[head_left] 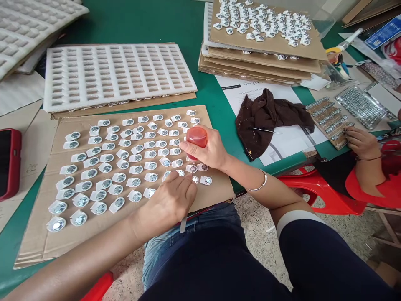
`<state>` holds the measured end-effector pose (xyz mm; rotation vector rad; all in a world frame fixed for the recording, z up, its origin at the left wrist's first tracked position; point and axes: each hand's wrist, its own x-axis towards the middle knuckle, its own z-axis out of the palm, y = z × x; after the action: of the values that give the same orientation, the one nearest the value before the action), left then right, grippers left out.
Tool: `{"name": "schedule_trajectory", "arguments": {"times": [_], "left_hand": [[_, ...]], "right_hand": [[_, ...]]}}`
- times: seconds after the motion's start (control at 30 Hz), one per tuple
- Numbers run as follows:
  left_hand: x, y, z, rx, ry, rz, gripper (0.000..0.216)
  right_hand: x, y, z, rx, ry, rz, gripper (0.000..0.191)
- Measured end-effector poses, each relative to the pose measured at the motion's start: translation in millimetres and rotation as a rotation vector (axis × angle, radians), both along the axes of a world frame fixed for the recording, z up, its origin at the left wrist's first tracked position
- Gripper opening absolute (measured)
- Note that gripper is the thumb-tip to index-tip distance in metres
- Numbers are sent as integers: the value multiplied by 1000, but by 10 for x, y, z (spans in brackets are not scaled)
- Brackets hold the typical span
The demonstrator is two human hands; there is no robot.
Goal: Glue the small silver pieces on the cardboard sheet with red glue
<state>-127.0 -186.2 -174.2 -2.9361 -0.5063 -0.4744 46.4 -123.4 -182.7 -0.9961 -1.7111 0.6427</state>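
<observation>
My right hand, with a bangle on its wrist, is wrapped around a red squeeze bottle tilted over the cardboard sheet. Close beside it, my left hand is closed on a slim, flat-ended pair of tweezers. Its handle end sticks out below my palm, and my fingers hide most of it. Rows of round silvery pieces on white tabs cover the cardboard. Both hands are over the right-hand rows, where several pieces are partly covered.
A white slotted foam tray lies behind the cardboard. At the back right is a cardboard stack bearing more pieces. Tweezers lie on a brown cloth. A co-worker's hand touches a strip board at right. A red phone sits at left.
</observation>
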Motion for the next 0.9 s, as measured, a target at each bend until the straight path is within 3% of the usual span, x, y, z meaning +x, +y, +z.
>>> {"name": "schedule_trajectory", "arguments": {"times": [0.3,0.6,0.77,0.9], "left_hand": [[-34,126,75,-332,-93,25,18],[-68,232,126,-616,-233,166,16],[-48,325,158,-798,-271,270,19],[-43,394,209,-876,-236,322,16]], "right_hand": [[22,-7,22,20,-64,2,29],[45,-21,41,-7,-97,80,28],[105,-166,149,-2,-185,121,26],[166,-354,184,9,-205,36,28]]}}
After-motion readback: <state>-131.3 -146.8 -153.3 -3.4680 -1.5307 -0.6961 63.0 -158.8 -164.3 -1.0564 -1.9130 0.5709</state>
